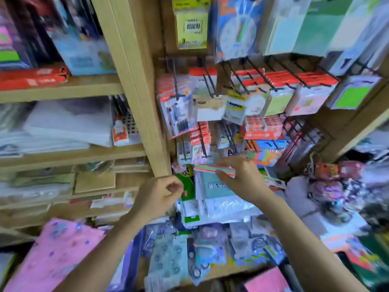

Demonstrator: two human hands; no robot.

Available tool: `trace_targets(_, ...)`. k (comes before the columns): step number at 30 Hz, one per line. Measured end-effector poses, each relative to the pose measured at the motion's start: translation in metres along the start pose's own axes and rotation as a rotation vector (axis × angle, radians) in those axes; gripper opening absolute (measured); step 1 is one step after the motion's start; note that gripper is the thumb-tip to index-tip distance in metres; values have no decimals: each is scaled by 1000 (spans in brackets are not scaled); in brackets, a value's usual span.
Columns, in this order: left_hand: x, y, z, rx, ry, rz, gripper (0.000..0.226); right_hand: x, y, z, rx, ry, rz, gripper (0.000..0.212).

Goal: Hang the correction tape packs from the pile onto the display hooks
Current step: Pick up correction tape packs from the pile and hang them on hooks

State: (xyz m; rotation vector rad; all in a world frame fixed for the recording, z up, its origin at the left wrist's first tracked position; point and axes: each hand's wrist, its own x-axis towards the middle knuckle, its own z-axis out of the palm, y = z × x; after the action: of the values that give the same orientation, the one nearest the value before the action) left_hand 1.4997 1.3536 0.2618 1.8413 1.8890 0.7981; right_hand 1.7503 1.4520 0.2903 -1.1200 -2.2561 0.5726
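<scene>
Step in hand, as judged: presenting one pack to a hook in the bottom row of the display panel.

**State**
- The right hand (242, 178) pinches a pack (207, 167) with a pink and green striped edge between thumb and fingers, just below the lowest display hooks (203, 140), near the left edge of the panel. Blur hides the pack's hang hole
- The left hand (160, 194) is beside the wooden upright (134, 81), fingers curled, thumb tip near the index tip; nothing shows between them
- The pile (168, 260) of correction tape packs lies on the bottom shelf, toward its near edge, below both hands

**Recommended procedure**
1. Turn the pack upright with its printed face outward
2. Grip below the header so the hole is unobstructed
3. Use the left hand to steady the hook tip or hold back neighbouring packs
4. Align the hole with the hook tip, then slide the pack fully back along the hook

**Caution**
Adjacent hooks are crowded; a tilted entry may dislodge hanging stock
</scene>
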Motion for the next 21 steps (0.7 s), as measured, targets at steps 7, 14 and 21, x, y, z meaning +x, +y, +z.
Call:
trace_targets(7,-98,-75,165,-438,-411,-543,16,-108,112,63,64,-281,550,16)
trace_targets(14,-148,-99,277,-562,-503,-1042,22,-215,205,123,100,-448,944,14)
trace_targets(21,-119,-122,371,-477,-530,-1222,15,-273,287,196,187,-505,1152,9)
